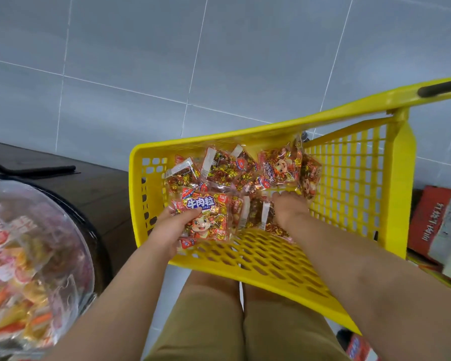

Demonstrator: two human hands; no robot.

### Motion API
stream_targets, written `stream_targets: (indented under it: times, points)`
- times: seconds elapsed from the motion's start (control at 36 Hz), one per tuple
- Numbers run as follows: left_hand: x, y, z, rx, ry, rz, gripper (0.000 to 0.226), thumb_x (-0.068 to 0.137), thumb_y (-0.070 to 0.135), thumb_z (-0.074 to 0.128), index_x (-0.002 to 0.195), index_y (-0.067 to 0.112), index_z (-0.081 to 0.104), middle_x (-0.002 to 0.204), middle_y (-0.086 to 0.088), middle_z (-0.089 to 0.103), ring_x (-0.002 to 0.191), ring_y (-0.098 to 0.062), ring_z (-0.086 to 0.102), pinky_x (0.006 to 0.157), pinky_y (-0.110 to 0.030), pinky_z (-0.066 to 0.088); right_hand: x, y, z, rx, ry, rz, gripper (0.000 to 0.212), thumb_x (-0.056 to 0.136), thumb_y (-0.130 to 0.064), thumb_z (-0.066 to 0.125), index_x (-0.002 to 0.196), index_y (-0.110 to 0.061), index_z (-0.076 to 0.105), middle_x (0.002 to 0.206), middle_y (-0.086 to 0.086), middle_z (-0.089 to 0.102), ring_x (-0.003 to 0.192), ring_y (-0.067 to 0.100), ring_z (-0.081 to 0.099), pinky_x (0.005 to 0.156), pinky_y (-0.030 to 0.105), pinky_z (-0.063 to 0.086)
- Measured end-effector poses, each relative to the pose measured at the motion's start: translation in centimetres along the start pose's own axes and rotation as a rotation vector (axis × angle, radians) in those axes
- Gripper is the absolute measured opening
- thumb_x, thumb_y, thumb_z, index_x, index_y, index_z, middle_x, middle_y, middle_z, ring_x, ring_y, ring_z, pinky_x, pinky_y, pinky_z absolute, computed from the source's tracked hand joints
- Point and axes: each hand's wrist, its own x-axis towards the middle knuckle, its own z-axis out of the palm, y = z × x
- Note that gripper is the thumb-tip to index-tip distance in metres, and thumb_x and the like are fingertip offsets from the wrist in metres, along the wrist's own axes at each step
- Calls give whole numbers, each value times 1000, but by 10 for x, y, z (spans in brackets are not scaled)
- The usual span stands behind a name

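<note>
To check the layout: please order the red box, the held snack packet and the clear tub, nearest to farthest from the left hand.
1. The snack packet, held in the left hand.
2. The clear tub, at the left edge.
3. The red box, far right, past the yellow basket.

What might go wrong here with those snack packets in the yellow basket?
The basket looks tilted, so the loose packets may slide together. The left hand holds one packet by one side; it might slip. The right hand reaches into the pile and may drag others along.
</note>
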Motion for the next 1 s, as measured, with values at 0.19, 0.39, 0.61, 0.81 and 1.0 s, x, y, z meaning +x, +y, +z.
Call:
stream_targets:
  times: [0.19,0.39,0.61,0.81,1.0]
  points:
    - [-27,-5,1,-54,9,42,45,77,14,79,117,16,59,106,-11,71,92,-32,70,78,-48,58,-46,1,-17,-33,-107,-73,27,91,-17,58,117,-14,61,120,8,60,111,25,57,89,34,50]
    - [-84,-7,-11,-197,29,118,30,78,10,78,101,20,63,93,-9,73,81,-29,72,64,-40,59,-112,18,-64,431,231,-175,41,86,-25,67,126,-21,58,124,9,54,112,25,53,92,30,45]
    - [-146,-7,-43,-397,-34,206,23,81,7,73,103,8,65,90,-15,75,77,-33,73,61,-45,59,-191,-26,-124,1000,619,-536,32,77,-14,76,94,-32,56,93,-21,48,86,-6,48,72,-1,31]
    - [-190,-15,-104,-578,-14,296,16,86,8,67,102,8,64,82,-13,74,66,-30,72,58,-46,60,-240,-105,-133,644,562,-973,55,70,10,62,121,-11,62,125,-2,52,114,1,40,103,3,20]
    - [-221,-75,-203,-680,118,389,21,86,8,68,104,15,61,84,-6,76,67,-23,73,48,-30,56,-291,-193,-113,437,313,-1171,73,70,18,48,131,-21,53,141,-3,38,133,3,30,112,14,17]
